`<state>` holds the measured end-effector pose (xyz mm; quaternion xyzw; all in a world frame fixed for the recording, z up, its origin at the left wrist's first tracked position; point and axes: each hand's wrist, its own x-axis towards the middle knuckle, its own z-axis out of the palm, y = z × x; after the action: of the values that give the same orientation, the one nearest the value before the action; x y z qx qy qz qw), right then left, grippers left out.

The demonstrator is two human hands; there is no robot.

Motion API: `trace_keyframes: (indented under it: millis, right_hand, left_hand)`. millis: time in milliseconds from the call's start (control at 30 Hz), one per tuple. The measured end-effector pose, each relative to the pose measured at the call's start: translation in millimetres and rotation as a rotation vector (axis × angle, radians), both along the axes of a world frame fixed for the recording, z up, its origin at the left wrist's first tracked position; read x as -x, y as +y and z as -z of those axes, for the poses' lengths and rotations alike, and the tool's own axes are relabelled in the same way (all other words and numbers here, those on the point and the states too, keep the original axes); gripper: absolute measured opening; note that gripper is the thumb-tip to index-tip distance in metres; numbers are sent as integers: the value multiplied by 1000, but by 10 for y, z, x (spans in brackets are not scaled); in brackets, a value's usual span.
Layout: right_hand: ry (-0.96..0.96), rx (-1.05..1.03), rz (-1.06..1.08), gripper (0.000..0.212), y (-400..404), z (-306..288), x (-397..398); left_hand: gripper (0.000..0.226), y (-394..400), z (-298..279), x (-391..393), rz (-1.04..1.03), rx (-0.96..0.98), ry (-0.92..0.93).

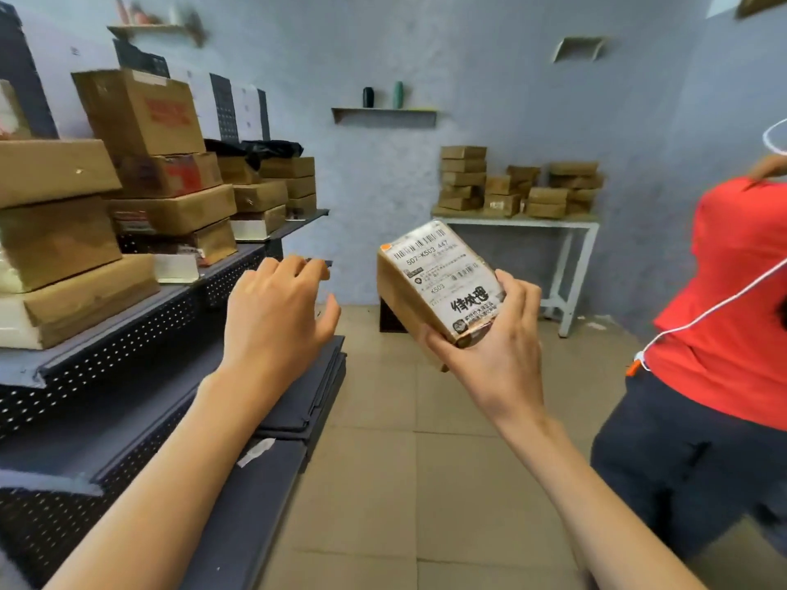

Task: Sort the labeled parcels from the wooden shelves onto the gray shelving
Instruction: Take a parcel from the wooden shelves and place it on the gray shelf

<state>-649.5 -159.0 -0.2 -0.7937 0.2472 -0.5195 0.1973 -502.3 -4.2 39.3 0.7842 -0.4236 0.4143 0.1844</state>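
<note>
Parcel depot: cartons [140,112] stacked on gray shelving [127,334]

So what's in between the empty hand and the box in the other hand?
Nothing. In the head view, the gap from the left hand to the labeled parcel in the right hand shows only tiled floor and wall far behind.

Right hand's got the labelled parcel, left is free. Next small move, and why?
Probably swing the brown cardboard parcel with the white label leftward toward the gray perforated metal shelving. The right hand grips it at its lower end, label up, out over the tiled floor and away from any shelf. The left hand hovers open near the shelf edge, placed to steady it.
</note>
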Motion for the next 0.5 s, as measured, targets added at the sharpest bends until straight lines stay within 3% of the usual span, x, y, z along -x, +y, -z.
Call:
trace_keyframes:
  millis: [300,500]
  right_hand:
    - [-13,-28,-2,95,-1705,200,-1046]
    - [-5,30,-99,97,-2968,-80,-1897]
  left_hand:
    - [22,-1730,209,-1031,35,-26,-9]
    - [22,-2865,56,-1807,-48,34,-24]
